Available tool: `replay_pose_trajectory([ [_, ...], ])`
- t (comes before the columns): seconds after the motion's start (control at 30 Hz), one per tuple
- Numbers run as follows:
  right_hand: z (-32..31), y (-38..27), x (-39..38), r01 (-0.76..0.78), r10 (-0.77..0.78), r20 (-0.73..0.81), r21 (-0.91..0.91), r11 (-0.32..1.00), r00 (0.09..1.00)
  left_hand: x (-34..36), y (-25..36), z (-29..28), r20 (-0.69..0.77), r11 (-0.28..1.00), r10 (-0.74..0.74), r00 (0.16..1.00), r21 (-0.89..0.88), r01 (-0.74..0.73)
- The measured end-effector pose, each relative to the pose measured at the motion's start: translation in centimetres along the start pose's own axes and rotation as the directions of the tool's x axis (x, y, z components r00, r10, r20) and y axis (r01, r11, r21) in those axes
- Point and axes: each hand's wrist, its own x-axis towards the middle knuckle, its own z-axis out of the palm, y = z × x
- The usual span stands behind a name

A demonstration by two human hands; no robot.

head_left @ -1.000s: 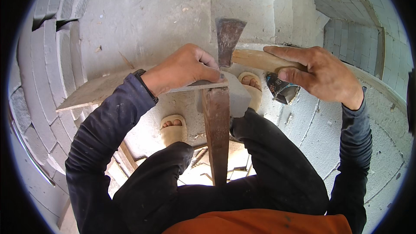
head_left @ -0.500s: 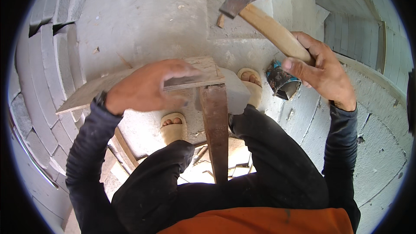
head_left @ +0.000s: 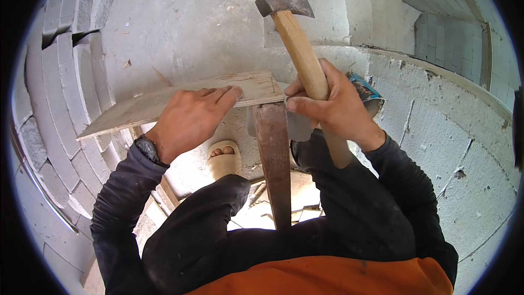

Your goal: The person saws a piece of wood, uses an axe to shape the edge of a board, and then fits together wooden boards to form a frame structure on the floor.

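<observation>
**Right hand (head_left: 349, 112) clasps an upright hatchet (head_left: 305, 57) while left hand (head_left: 191, 117) lies on a board (head_left: 180, 95)**

At the far left, pale grey blocks (head_left: 65, 76) stand stacked in uneven rows, several of them tilted. Next to them the wooden board begins, running rightward past the left hand. The person's left wrist wears a dark watch (head_left: 148, 149) below the knuckles. That hand lies over the board's near edge, its fingers stretched toward the right across the upper face; the thumb is not clear enough to tell whether it clasps the edge from beneath.

Below the board, a cream sandal (head_left: 225, 164) with bare toes in it shows on the floor. Right of the sandal, a dark reddish-brown wooden post (head_left: 273, 158) reaches up from between the person's legs, its top end just under the board's right end.

The hatchet stands right of the board's end. Its dark metal head is at the top, the wide cutting edge facing right, and its pale wooden handle slants down through the right hand. The right fingers are wrapped around that handle, the thumb pointing left near the board's corner, and the handle's butt hangs below the palm.

Behind the right hand, a black-and-blue object (head_left: 367, 88) is partly hidden. Farther right runs a low wall of light grey blocks (head_left: 447, 125).
</observation>
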Motion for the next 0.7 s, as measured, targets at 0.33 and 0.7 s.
replay_pose_trajectory([
  [0.33, 1.3, 0.1, 0.8, 0.019, -0.017, -0.067, 0.030, 0.999, 0.998, 0.0, 0.2, -0.6, -0.010, 0.992, 0.073, 0.997, 0.101, -0.071],
  [0.7, 1.5, 0.7, 0.3, 0.050, -0.045, -0.087, 0.059, 0.997, 0.995, 0.9, 0.9, -2.9, 0.170, 0.965, 0.122, 0.978, 0.210, -0.157],
])
